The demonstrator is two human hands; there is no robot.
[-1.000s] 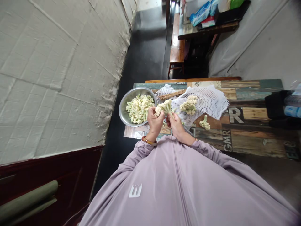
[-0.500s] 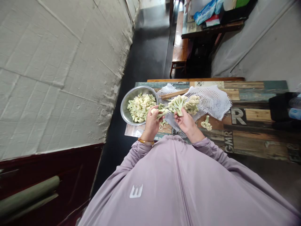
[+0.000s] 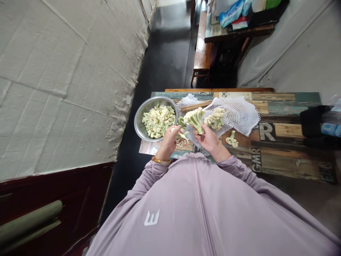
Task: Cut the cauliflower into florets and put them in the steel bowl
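My left hand (image 3: 168, 140) is closed on a small cauliflower floret (image 3: 182, 136), just in front of a steel bowl (image 3: 138, 122) that holds several cut florets. My right hand (image 3: 209, 139) is closed round the stem of a larger cauliflower piece (image 3: 195, 118) and holds it upright above the table. A grey blade (image 3: 190, 135) shows between the two hands; which hand holds it I cannot tell. Another cauliflower chunk (image 3: 215, 119) lies on a white mesh net (image 3: 239, 112). A small floret (image 3: 232, 140) lies on the table to the right.
The painted wooden table (image 3: 279, 142) has a wooden stick (image 3: 195, 105) on the net and a black bag (image 3: 313, 121) at the right. A tiled wall (image 3: 66, 89) runs along the left. A bench (image 3: 201, 53) and a second table stand beyond.
The cauliflower held in both hands has come apart. My right hand now holds the larger piece up and to the right; my left hand keeps a small floret lower, near the bowl.
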